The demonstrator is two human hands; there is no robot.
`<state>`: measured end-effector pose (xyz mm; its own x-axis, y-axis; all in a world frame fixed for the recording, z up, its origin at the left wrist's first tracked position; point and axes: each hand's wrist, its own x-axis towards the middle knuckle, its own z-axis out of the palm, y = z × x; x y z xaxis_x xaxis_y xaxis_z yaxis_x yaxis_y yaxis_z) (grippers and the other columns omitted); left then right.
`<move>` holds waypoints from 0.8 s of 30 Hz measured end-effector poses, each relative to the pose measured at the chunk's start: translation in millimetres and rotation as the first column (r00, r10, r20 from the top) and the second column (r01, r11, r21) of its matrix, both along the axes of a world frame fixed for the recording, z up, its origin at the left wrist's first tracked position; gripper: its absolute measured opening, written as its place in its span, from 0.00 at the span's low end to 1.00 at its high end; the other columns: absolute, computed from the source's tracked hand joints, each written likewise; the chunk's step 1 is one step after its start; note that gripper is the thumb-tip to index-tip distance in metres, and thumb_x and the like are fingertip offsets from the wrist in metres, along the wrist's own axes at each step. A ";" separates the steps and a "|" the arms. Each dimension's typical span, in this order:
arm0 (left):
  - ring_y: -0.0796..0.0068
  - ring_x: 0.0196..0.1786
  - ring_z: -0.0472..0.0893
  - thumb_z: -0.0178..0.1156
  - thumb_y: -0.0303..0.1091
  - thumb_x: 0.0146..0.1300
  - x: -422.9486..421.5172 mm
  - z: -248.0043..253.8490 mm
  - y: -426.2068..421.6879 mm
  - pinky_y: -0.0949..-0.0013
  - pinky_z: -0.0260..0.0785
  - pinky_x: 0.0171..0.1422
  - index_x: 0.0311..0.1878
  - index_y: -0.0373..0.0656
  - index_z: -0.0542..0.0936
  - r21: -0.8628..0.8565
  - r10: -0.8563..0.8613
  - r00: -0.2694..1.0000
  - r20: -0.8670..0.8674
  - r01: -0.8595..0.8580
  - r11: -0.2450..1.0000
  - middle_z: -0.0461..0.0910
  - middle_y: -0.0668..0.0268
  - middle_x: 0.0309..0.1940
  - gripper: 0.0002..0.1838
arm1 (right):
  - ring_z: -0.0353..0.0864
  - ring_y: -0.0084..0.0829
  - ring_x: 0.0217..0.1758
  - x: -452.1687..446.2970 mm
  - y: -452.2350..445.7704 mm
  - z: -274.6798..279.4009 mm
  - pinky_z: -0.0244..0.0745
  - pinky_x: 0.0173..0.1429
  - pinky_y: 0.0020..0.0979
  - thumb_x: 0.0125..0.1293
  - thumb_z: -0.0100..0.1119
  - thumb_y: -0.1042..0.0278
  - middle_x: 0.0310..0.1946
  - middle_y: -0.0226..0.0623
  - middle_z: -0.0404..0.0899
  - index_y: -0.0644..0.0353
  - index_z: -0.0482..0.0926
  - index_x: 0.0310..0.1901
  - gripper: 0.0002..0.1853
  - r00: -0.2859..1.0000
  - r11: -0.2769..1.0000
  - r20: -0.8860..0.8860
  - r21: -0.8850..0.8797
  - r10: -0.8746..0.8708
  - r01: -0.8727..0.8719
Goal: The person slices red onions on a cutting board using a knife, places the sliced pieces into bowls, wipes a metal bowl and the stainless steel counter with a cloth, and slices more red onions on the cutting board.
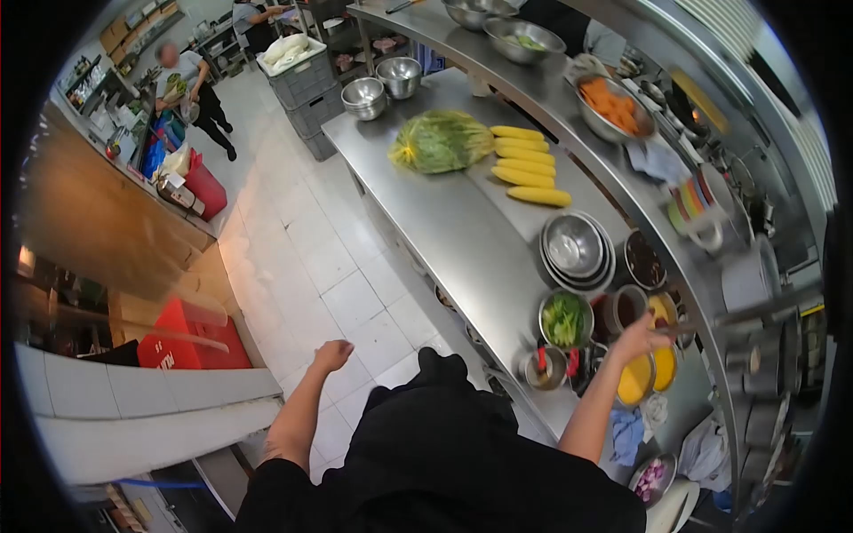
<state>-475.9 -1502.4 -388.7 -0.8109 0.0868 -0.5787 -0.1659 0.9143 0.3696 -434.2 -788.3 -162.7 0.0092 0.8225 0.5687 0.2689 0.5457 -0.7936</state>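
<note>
My left hand (333, 355) hangs over the tiled floor with its fingers curled, away from the counter; whether anything is inside is too small to tell. Over the steel counter (435, 240), my right hand (638, 339) reaches among the bowls, its fingers closed on a thin handle-like thing that I cannot make out. Below that hand is a container of yellow food (635, 380). Left of it are a bowl of cut greens (566, 320) and a small metal pot (544, 368). A container of dark red liquid (625, 308) stands just above it.
Stacked steel bowls (575, 244), corn cobs (526, 166) and a wrapped green bundle (440, 142) lie along the counter. A shelf (569, 115) runs above its right side. A red box (194, 336) is at left. Two people (197, 89) stand far back; another is behind the shelf.
</note>
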 end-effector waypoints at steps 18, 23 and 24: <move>0.39 0.67 0.81 0.80 0.42 0.61 -800.5 174.0 71.7 0.46 0.76 0.71 0.62 0.44 0.82 0.198 0.347 0.665 -0.661 -0.292 0.936 0.80 0.43 0.64 0.29 | 0.83 0.34 0.66 142.2 -306.3 -18.5 0.80 0.68 0.36 0.85 0.59 0.70 0.67 0.44 0.82 0.67 0.76 0.73 0.20 0.885 0.852 0.384 -0.338 -0.263 0.400; 0.35 0.61 0.86 0.68 0.31 0.63 -847.4 173.6 45.5 0.40 0.80 0.63 0.56 0.41 0.79 -0.126 -0.199 0.719 -0.666 0.155 0.980 0.87 0.43 0.56 0.18 | 0.86 0.33 0.54 123.0 -448.4 -71.9 0.83 0.51 0.30 0.79 0.59 0.77 0.63 0.44 0.82 0.65 0.82 0.57 0.10 0.826 0.929 0.561 -0.271 -0.059 0.251; 0.37 0.60 0.87 0.71 0.35 0.64 -854.3 166.9 41.7 0.41 0.81 0.63 0.55 0.41 0.81 -0.110 -0.198 0.710 -0.676 0.169 0.980 0.88 0.43 0.55 0.18 | 0.88 0.31 0.51 112.1 -468.6 -78.3 0.83 0.47 0.28 0.79 0.59 0.76 0.63 0.44 0.82 0.65 0.84 0.56 0.09 0.808 0.918 0.588 -0.336 0.030 0.210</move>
